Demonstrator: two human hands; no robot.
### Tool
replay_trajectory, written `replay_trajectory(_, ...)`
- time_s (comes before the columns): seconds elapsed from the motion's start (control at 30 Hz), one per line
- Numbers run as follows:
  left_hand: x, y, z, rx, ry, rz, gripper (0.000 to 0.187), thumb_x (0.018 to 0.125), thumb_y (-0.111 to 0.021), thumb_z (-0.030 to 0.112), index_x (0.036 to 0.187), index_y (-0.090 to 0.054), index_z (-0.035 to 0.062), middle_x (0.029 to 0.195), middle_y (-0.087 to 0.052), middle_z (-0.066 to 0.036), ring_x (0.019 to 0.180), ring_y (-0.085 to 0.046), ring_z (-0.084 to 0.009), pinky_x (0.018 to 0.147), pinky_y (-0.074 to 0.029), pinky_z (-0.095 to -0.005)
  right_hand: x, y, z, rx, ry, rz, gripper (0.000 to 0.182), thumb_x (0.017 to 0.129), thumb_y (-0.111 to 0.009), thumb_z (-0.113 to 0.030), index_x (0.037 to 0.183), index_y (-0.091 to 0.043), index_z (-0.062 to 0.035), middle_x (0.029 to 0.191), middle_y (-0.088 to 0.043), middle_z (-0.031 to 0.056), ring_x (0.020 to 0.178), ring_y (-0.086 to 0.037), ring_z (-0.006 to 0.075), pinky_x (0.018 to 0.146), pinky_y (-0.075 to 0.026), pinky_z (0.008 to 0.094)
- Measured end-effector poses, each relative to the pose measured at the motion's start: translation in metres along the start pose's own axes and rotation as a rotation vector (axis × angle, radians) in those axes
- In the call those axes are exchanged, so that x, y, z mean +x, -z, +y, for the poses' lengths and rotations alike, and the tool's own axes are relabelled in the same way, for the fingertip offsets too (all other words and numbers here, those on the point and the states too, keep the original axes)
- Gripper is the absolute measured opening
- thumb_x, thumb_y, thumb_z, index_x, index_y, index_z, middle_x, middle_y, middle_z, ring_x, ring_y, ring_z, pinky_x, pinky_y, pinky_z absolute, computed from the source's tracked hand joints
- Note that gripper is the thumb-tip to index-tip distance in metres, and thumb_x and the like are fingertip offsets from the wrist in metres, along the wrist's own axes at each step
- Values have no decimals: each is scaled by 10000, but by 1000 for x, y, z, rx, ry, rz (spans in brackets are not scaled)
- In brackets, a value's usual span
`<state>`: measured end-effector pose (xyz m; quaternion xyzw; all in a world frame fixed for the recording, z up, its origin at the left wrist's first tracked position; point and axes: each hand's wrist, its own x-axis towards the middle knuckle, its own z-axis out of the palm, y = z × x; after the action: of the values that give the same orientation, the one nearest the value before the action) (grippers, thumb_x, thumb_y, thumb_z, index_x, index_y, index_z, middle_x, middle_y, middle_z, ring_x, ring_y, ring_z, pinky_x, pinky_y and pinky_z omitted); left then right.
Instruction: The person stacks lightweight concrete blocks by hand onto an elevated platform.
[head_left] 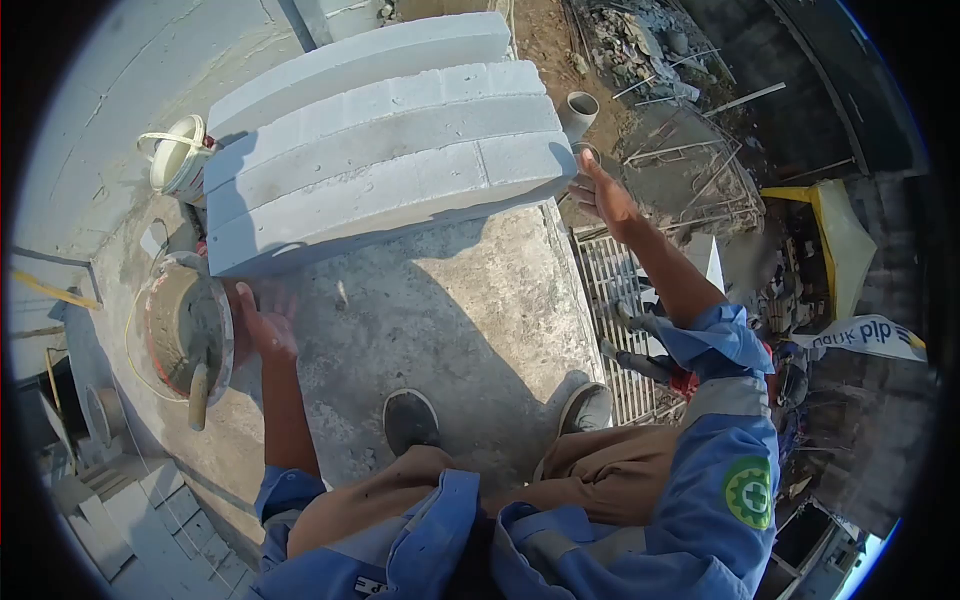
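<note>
Big grey block point(390, 150) sits on the concrete slab point(460, 320), spanning between both hands. Left hand point(265, 320) is spread open just below its left end, right hand point(605, 195) is open too, fingers against the right end. Mortar bucket point(185, 335) sits just beside the left hand.

Approx. four courses of pale blocks point(390, 140) are counted in the stack, w/ joints seen in two of them; exact block no. cannot be told. Two hands are seen: left hand point(265, 322) and right hand point(603, 195). Two shoes point(410, 420) are counted on the slab. One mortar bucket point(185, 335) w/ one tool handle point(199, 395) is seen, plus one white bucket point(178, 155) and one grey pipe point(580, 108).
</note>
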<state>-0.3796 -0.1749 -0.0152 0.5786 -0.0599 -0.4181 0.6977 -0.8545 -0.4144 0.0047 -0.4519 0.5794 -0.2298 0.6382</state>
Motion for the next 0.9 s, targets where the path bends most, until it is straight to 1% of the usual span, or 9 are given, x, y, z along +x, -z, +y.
replay_trajectory(0.13, 23, 64, 3, -198, -86, -54, 1115, 827, -610, 650, 1514, 38, 59, 1571, 34, -213, 1445, -159, -396, 1152, -245, -554, -100, 52, 58, -527, -50, 54, 610, 852, -598, -642, 851, -654, -34, 705, -551, 31, 697, -535, 165, 663, -447, 363)
replay_trajectory(0.27, 19, 26, 5, -191, -122, 37, 1032, 842, -627, 613, 1516, -68, 66, 1568, -59, -186, 1408, -268, -364, 1133, -292, -478, -188, 103, 171, -533, -88, 127, 463, 874, -659, -421, 969, -686, 31, 855, -696, 101, 773, -645, 155, 721, -512, 304)
replay_trajectory(0.37, 2, 6, -42, 193, 42, 2, 893, 860, -643, 560, 1484, -238, 67, 1512, -265, -158, 1319, -388, -315, 1077, -340, -425, -257, 138, 230, 69, -345, 328, 317, 929, -576, -288, 992, -671, 9, 947, -696, 141, 816, -682, 201, 741, -539, 323)
replay_trajectory(0.43, -65, -61, -72, 702, 245, -235, 732, 884, -650, 477, 1430, -369, 80, 1384, -456, -120, 1170, -510, -252, 972, -420, -373, -285, 169, 283, 422, -468, 550, 449, 939, -543, -371, 1140, -591, 28, 1050, -673, 170, 939, -669, 265, 837, -537, 380)
replay_trajectory(0.5, -127, -132, -86, 917, 431, -916, 613, 913, -653, 282, 1418, -380, 67, 1266, -550, -112, 973, -591, -162, 837, -495, -325, -287, 196, 332, 646, -508, 649, 571, 934, -542, -438, 1235, -531, 47, 1104, -658, 187, 1020, -655, 300, 889, -530, 410)
replay_trajectory(0.6, -191, -231, -117, 1142, 400, -1623, 738, 896, -674, 288, 1459, -286, 11, 1292, -529, -189, 998, -610, -203, 838, -504, -313, -257, 215, 366, 1179, -203, 909, 966, 877, -496, -677, 1473, -215, 30, 1429, -403, 241, 1283, -454, 390, 1082, -365, 470)
replay_trajectory(0.73, -281, -359, -238, 1014, 391, -1222, 1363, 659, -756, 693, 1485, 13, -71, 1379, -384, -338, 1223, -495, -347, 934, -483, -377, -189, 230, 353, 1277, 295, 707, 993, 864, -391, -753, 1496, -207, -9, 1496, -338, 193, 1343, -387, 372, 1107, -324, 476)
replay_trajectory(0.83, -345, -415, -283, 621, 424, -668, 1140, 661, -830, 551, 1340, -187, -101, 1259, -472, -303, 1164, -542, -364, 948, -470, -419, -166, 220, 332, 1144, 495, 611, 973, 853, -361, -766, 1503, -228, -54, 1512, -331, 155, 1344, -389, 356, 1093, -342, 486)
replay_trajectory(0.9, -333, -384, -291, 798, 148, -779, 981, 665, -846, 441, 1249, -257, -82, 1182, -528, -276, 1096, -579, -359, 939, -468, -414, -168, 211, 335, 1245, 381, 567, 945, 858, -378, -740, 1498, -241, -58, 1500, -349, 153, 1334, -401, 354, 1087, -347, 489)
